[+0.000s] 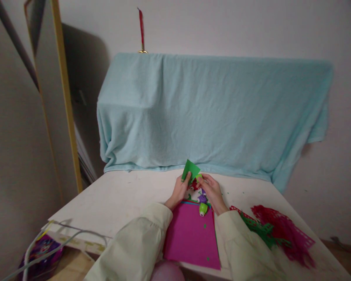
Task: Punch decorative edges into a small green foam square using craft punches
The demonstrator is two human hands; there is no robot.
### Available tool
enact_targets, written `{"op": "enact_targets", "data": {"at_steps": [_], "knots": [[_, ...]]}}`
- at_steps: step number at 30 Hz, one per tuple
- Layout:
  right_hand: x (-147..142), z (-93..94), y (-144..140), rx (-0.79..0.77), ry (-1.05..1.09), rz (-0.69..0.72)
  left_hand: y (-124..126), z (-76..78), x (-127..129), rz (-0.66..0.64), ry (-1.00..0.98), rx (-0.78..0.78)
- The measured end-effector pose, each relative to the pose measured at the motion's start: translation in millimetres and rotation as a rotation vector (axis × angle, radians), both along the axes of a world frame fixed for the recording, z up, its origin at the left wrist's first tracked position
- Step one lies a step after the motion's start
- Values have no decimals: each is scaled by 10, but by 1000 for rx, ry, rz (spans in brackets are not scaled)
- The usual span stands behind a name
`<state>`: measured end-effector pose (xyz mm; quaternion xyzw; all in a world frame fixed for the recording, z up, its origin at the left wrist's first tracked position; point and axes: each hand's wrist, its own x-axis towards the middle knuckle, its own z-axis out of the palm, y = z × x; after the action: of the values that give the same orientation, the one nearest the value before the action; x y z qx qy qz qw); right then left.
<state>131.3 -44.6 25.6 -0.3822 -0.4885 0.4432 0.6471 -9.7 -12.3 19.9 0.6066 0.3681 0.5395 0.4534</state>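
Note:
My left hand pinches a small piece of green paper, thumb on top, its free corner pointing up. My right hand is closed around a lime-green craft punch at the paper's right edge. Whether the paper sits inside the punch's slot I cannot tell. Between my hands a red punch lies on the table, partly hidden. Closer to me are a purple punch and another lime-green punch, the latter on a stack of coloured paper with a magenta sheet on top. Tiny green cutouts dot that sheet.
Punched red paper strips and green paper scraps lie on the white table at right. A light-blue cloth hangs along the table's back. Cables cross the left front corner. A gold-framed mirror leans at left.

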Motion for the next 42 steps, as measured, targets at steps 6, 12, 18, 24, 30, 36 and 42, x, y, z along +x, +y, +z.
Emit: {"op": "enact_targets", "data": {"at_steps": [6, 12, 18, 24, 30, 36, 42], "knots": [[-3, 50, -35, -1, 9, -5, 12, -7, -11, -4, 71, 8], [-14, 55, -49, -4, -27, -33, 19, -10, -6, -40, 105, 36], [8, 44, -45, 6, -89, -12, 2, -20, -5, -50, 88, 8], [35, 2, -20, -67, -74, -29, -17, -27, 17, -67, -10, -40], [47, 17, -35, -79, -8, 11, -22, -16, 41, -86, 15, -12], [28, 108, -75, -144, 8, 79, -21, -27, 50, -130, 38, -18], [33, 54, -60, -145, -62, 74, -3, -81, 55, -199, 27, -66]]}}
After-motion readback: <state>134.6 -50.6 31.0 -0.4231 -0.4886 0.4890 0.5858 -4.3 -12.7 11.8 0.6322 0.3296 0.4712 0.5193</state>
